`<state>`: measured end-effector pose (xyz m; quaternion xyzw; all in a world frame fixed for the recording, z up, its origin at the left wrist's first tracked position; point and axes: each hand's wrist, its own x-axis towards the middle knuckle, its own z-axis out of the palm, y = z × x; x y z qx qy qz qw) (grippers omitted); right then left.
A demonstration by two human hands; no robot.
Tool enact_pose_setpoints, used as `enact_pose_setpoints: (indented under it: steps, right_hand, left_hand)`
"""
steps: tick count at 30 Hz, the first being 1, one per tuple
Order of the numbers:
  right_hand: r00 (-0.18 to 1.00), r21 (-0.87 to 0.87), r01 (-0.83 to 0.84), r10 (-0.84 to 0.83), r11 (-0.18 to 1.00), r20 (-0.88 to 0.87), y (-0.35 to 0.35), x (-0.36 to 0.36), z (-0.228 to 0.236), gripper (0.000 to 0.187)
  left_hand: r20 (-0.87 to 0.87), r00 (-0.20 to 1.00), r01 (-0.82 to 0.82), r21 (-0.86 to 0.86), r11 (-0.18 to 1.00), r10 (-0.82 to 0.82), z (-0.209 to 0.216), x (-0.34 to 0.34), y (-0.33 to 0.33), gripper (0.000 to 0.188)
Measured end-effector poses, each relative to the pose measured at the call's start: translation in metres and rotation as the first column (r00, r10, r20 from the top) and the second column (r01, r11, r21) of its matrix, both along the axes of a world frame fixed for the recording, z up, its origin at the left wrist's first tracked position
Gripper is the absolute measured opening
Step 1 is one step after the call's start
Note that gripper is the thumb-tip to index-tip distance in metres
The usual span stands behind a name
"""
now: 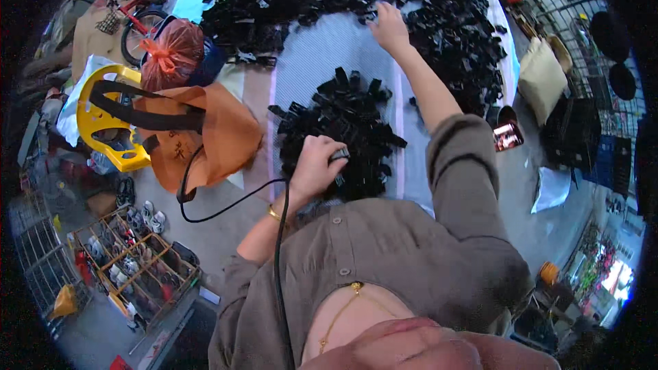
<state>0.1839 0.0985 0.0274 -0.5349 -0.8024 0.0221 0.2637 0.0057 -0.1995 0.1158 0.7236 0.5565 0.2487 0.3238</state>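
Note:
My left hand (317, 169) is closed around a small dark clip-like piece (339, 155) with a greyish face; its exact kind is hard to make out. It rests at the left side of a small heap of black pieces (346, 120), flat and strip-shaped, just in front of my body. My right arm stretches forward. At the near edge of a much larger spread of black pieces (452, 41), my right hand (392, 29) has its fingers extended and apart, with nothing visible in them. Striped light fabric (329, 44) lies beneath both heaps.
An orange bag (205, 130) with black straps leans beside a yellow plastic chair (92, 120) on the left. A red plastic bag (175, 51) stands behind. A black cord (279, 260) runs past my left arm. A lit phone (508, 136) is at right; a shoe rack (130, 260) sits lower left.

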Motion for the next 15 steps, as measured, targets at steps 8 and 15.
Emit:
enact_pose_setpoints:
  steps: [8, 15]
  right_hand:
    - [0.993, 0.015, 0.080, -0.081, 0.997, 0.088, 0.016, -0.014, -0.039, 0.046]
    - [0.995, 0.130, 0.017, -0.029, 0.991, 0.097, -0.046, 0.015, -0.023, 0.031]
  left_hand:
    - [0.032, 0.987, -0.155, -0.009, 0.988, 0.155, -0.001, 0.002, 0.009, 0.034]
    - [0.210, 0.944, -0.249, -0.055, 0.967, 0.255, -0.004, 0.015, 0.046, 0.025]
